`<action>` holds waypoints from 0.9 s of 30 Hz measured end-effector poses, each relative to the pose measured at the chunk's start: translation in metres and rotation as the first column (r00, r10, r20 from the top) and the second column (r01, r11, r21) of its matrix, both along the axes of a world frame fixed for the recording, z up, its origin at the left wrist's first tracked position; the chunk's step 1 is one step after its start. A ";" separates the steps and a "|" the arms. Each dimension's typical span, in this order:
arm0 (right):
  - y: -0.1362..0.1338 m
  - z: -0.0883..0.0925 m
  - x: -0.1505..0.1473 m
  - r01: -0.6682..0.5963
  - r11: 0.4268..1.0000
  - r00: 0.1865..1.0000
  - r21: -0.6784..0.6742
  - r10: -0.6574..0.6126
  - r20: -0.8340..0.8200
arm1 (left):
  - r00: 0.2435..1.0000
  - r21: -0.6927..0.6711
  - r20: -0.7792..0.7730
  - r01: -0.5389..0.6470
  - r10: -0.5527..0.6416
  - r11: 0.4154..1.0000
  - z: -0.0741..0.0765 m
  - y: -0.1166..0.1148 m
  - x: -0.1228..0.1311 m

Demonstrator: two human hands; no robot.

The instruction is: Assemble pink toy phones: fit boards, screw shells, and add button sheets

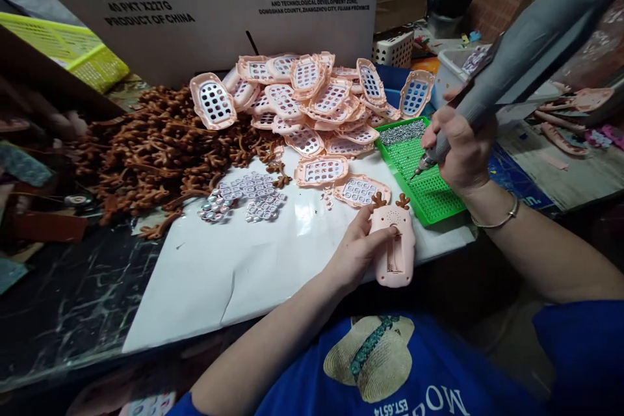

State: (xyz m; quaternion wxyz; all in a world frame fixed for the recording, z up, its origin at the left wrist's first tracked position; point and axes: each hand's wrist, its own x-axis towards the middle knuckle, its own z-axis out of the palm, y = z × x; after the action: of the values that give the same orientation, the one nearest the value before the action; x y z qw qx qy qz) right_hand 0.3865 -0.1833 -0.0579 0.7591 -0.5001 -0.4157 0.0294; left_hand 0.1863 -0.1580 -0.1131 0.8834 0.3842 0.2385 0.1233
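Left hand (358, 244) holds toy phone (407, 253) at table (205, 279) near edge, antlers (378, 201) fitted; right hand (461, 146) grips screwdriver (521, 55); shells (324, 172) left unassembled.

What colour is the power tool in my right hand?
Grey; the power tool shows best in the head view.

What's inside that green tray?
Tiny silvery metal pieces are heaped at the far end of the green tray; nearer, its little holes show. The right hand and grey power tool cover part of its right side, so anything there can't be seen.
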 end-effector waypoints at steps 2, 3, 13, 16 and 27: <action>-0.007 0.017 -0.017 -0.031 0.999 0.999 0.014 0.032 -0.016 | 1.000 -0.007 0.008 0.003 -0.003 1.000 0.000 0.000 0.001; -0.010 0.025 -0.027 -0.056 0.998 0.998 0.022 0.056 -0.037 | 1.000 -0.006 0.008 0.005 -0.005 1.000 -0.001 0.000 0.001; -0.020 0.024 -0.078 -0.312 0.950 0.946 0.000 0.311 -0.098 | 0.997 0.028 0.082 -0.001 -0.001 1.000 -0.007 0.000 0.002; -0.018 0.022 -0.078 -0.314 0.949 0.942 0.007 0.312 -0.124 | 0.996 0.014 0.084 0.007 -0.008 1.000 -0.007 0.000 0.002; -0.019 -0.006 -0.079 -0.364 0.926 0.931 -0.101 0.357 -0.074 | 0.996 0.145 0.087 -0.036 0.023 0.989 -0.010 -0.004 0.000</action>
State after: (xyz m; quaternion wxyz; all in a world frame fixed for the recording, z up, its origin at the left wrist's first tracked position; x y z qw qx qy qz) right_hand 0.3074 -0.2027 -0.0642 0.7221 -0.4565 -0.4775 0.2054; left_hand 0.1866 -0.1618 -0.1229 0.8603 0.4387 0.1968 0.1696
